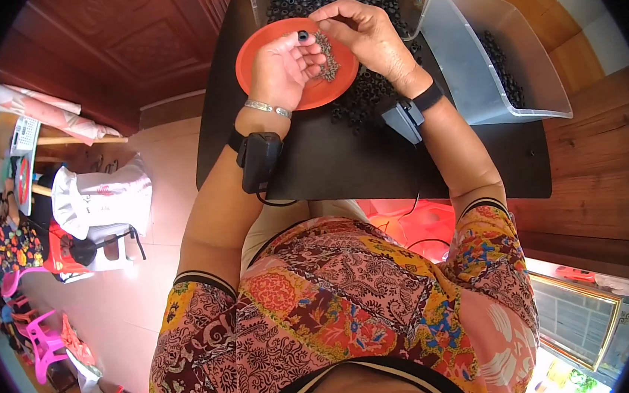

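Both hands pinch over the orange plate (257, 52): left hand (284, 68) a black ring (303, 36), right hand (368, 34) something unclear (fingertips hidden).

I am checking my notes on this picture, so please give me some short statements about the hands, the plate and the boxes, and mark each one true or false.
1. The left hand holds a small black ring at its fingertips. True.
2. The plate under the hands is blue. False: it is orange-red.
3. The right hand holds a strand of small grey metal pieces that hangs over the plate. True.
4. The clear plastic bin on the person's right is empty. False: black rings lie inside it.
5. Both wrists are bare. False: each wears a black strapped device, and the left also has a silver bracelet.
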`<state>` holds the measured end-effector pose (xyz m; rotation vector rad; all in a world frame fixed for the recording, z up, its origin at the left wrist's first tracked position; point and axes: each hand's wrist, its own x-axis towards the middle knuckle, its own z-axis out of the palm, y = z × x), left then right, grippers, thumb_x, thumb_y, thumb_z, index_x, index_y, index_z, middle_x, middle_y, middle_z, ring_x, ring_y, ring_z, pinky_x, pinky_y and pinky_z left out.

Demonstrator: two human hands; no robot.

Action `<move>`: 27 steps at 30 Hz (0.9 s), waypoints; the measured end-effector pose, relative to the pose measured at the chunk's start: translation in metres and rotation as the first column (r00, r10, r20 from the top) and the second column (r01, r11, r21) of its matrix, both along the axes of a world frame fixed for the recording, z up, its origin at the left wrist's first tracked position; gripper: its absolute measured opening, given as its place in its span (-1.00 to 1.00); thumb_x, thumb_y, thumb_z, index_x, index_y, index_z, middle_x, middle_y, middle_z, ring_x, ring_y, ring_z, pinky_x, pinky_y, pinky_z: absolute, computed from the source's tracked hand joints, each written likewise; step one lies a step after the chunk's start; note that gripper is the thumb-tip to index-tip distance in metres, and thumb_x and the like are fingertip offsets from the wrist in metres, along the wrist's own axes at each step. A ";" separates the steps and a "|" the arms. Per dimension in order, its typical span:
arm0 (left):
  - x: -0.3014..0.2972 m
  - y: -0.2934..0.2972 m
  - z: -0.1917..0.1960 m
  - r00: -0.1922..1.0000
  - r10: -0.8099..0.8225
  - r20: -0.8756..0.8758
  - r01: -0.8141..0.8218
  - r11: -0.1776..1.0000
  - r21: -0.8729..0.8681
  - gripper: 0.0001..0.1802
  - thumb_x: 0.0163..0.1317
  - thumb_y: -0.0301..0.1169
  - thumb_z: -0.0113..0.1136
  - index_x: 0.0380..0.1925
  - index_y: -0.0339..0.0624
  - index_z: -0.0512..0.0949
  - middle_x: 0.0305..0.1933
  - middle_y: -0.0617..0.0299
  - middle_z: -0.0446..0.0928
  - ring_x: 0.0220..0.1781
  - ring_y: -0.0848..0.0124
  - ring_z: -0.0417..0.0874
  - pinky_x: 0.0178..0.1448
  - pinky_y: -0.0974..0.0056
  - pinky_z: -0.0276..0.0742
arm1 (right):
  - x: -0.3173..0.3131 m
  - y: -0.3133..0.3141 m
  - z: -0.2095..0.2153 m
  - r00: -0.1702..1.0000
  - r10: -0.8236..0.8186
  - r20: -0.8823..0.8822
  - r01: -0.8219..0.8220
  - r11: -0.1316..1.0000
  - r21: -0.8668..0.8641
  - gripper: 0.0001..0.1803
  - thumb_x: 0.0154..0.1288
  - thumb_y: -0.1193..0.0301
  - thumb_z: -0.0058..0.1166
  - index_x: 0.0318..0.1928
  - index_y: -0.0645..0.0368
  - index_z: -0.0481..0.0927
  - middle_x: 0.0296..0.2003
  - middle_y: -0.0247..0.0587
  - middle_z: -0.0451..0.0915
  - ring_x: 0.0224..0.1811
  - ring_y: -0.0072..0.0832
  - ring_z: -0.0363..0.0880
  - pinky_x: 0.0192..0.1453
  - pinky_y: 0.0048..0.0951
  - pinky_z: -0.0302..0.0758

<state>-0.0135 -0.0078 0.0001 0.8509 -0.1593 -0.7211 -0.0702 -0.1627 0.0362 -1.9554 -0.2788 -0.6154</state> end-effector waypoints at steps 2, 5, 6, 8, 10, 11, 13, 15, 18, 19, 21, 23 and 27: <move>-0.001 -0.002 -0.003 0.999 -0.042 0.021 0.042 0.999 -0.008 -0.74 0.22 -0.26 -0.03 -0.35 -0.24 0.50 -0.36 0.19 0.55 -0.32 0.32 0.56 -0.18 0.27 0.43 | -0.002 0.006 0.001 0.999 0.022 -0.027 -0.021 0.998 0.053 -0.87 0.24 0.50 0.13 -0.20 0.23 0.63 -0.40 -0.32 0.64 -0.33 -0.68 0.58 -0.20 -0.62 0.55; -0.002 -0.006 -0.004 0.997 -0.067 0.031 0.068 0.997 -0.030 -0.74 0.22 -0.26 -0.03 -0.34 -0.24 0.49 -0.37 0.20 0.54 -0.33 0.32 0.56 -0.21 0.28 0.43 | -0.002 0.007 -0.005 0.994 0.036 -0.105 -0.027 0.996 0.089 -0.87 0.25 0.51 0.12 -0.18 0.23 0.62 -0.38 -0.39 0.62 -0.32 -0.72 0.54 -0.20 -0.64 0.53; -0.002 -0.005 -0.004 0.997 -0.067 0.030 0.068 0.997 -0.030 -0.74 0.22 -0.26 -0.03 -0.34 -0.24 0.49 -0.37 0.20 0.54 -0.33 0.32 0.56 -0.21 0.28 0.43 | -0.002 0.007 -0.007 0.987 0.029 -0.157 -0.017 0.997 0.073 -0.86 0.27 0.53 0.10 -0.16 0.24 0.61 -0.31 -0.43 0.61 -0.27 -0.73 0.51 -0.14 -0.64 0.50; -0.003 -0.005 -0.004 0.998 -0.050 0.033 0.051 0.999 -0.015 -0.75 0.22 -0.27 -0.03 -0.34 -0.23 0.49 -0.38 0.20 0.53 -0.33 0.32 0.56 -0.23 0.29 0.43 | -0.003 0.009 -0.005 0.986 0.031 -0.161 -0.018 0.996 0.083 -0.86 0.27 0.53 0.10 -0.17 0.24 0.61 -0.32 -0.43 0.61 -0.28 -0.73 0.51 -0.16 -0.65 0.50; -0.003 -0.006 -0.003 0.998 -0.048 0.048 0.049 0.999 -0.017 -0.76 0.21 -0.28 -0.03 -0.33 -0.23 0.49 -0.38 0.19 0.53 -0.33 0.32 0.56 -0.22 0.29 0.44 | -0.003 0.009 -0.004 0.986 0.028 -0.163 -0.013 0.996 0.093 -0.87 0.27 0.53 0.10 -0.17 0.24 0.61 -0.34 -0.43 0.61 -0.29 -0.74 0.51 -0.17 -0.66 0.51; -0.003 -0.006 -0.003 0.997 -0.044 0.064 0.045 0.999 -0.021 -0.77 0.21 -0.28 -0.03 -0.33 -0.22 0.48 -0.38 0.19 0.53 -0.33 0.32 0.56 -0.21 0.29 0.44 | -0.003 0.009 -0.004 0.985 0.069 -0.160 -0.047 0.989 0.141 -0.87 0.26 0.53 0.11 -0.18 0.25 0.61 -0.35 -0.43 0.60 -0.30 -0.74 0.51 -0.18 -0.66 0.51; -0.003 -0.005 -0.004 0.998 -0.048 0.044 0.050 0.998 -0.034 -0.78 0.22 -0.29 -0.03 -0.32 -0.22 0.48 -0.37 0.19 0.53 -0.33 0.32 0.56 -0.20 0.29 0.45 | -0.004 0.008 -0.004 0.983 0.094 -0.155 -0.065 0.981 0.185 -0.88 0.26 0.53 0.11 -0.19 0.25 0.61 -0.37 -0.43 0.60 -0.31 -0.74 0.51 -0.19 -0.66 0.52; -0.004 -0.003 -0.004 0.999 -0.044 0.006 0.044 0.998 -0.049 -0.79 0.22 -0.29 -0.02 -0.30 -0.20 0.48 -0.36 0.19 0.53 -0.31 0.33 0.56 -0.17 0.28 0.46 | -0.004 0.014 -0.008 0.991 0.103 -0.082 -0.085 0.976 0.201 -0.90 0.25 0.53 0.12 -0.22 0.25 0.62 -0.39 -0.43 0.60 -0.33 -0.75 0.52 -0.23 -0.67 0.53; -0.005 -0.003 -0.003 0.999 -0.032 0.013 0.033 0.998 -0.044 -0.79 0.24 -0.29 -0.02 -0.30 -0.20 0.48 -0.36 0.19 0.52 -0.31 0.33 0.56 -0.15 0.28 0.46 | -0.003 0.017 -0.008 0.996 0.061 -0.061 -0.050 0.985 0.167 -0.92 0.24 0.53 0.14 -0.26 0.24 0.62 -0.43 -0.44 0.59 -0.38 -0.75 0.53 -0.29 -0.69 0.53; -0.007 -0.002 -0.001 0.999 -0.029 0.035 0.030 0.999 -0.039 -0.79 0.26 -0.28 -0.03 -0.29 -0.19 0.48 -0.36 0.20 0.52 -0.30 0.33 0.56 -0.14 0.29 0.45 | -0.004 0.017 -0.006 0.997 0.049 -0.061 -0.039 0.985 0.166 -0.92 0.24 0.53 0.14 -0.26 0.24 0.62 -0.43 -0.44 0.59 -0.38 -0.75 0.53 -0.29 -0.69 0.53; -0.005 -0.003 -0.001 0.998 -0.044 0.053 0.046 0.998 -0.031 -0.78 0.26 -0.28 -0.04 -0.29 -0.19 0.48 -0.36 0.20 0.52 -0.30 0.33 0.57 -0.15 0.29 0.45 | -0.007 0.018 -0.001 0.976 0.102 -0.192 -0.040 0.953 0.300 -0.94 0.24 0.52 0.14 -0.28 0.23 0.62 -0.47 -0.44 0.59 -0.39 -0.75 0.53 -0.29 -0.69 0.53; -0.003 -0.002 -0.001 0.995 -0.054 0.083 0.057 0.998 -0.034 -0.78 0.27 -0.28 -0.03 -0.29 -0.20 0.48 -0.35 0.19 0.53 -0.29 0.33 0.57 -0.14 0.29 0.46 | -0.004 0.015 -0.001 0.977 0.100 -0.190 -0.036 0.948 0.315 -0.94 0.24 0.52 0.15 -0.29 0.23 0.62 -0.48 -0.44 0.59 -0.40 -0.75 0.53 -0.30 -0.69 0.53; -0.003 -0.001 -0.001 0.994 -0.070 0.085 0.073 0.997 -0.040 -0.77 0.29 -0.28 -0.06 -0.29 -0.20 0.48 -0.34 0.20 0.53 -0.28 0.34 0.56 -0.12 0.29 0.46 | -0.002 0.014 -0.007 0.981 0.111 -0.160 -0.056 0.948 0.314 -0.94 0.24 0.49 0.16 -0.31 0.22 0.62 -0.47 -0.42 0.60 -0.40 -0.74 0.54 -0.32 -0.67 0.52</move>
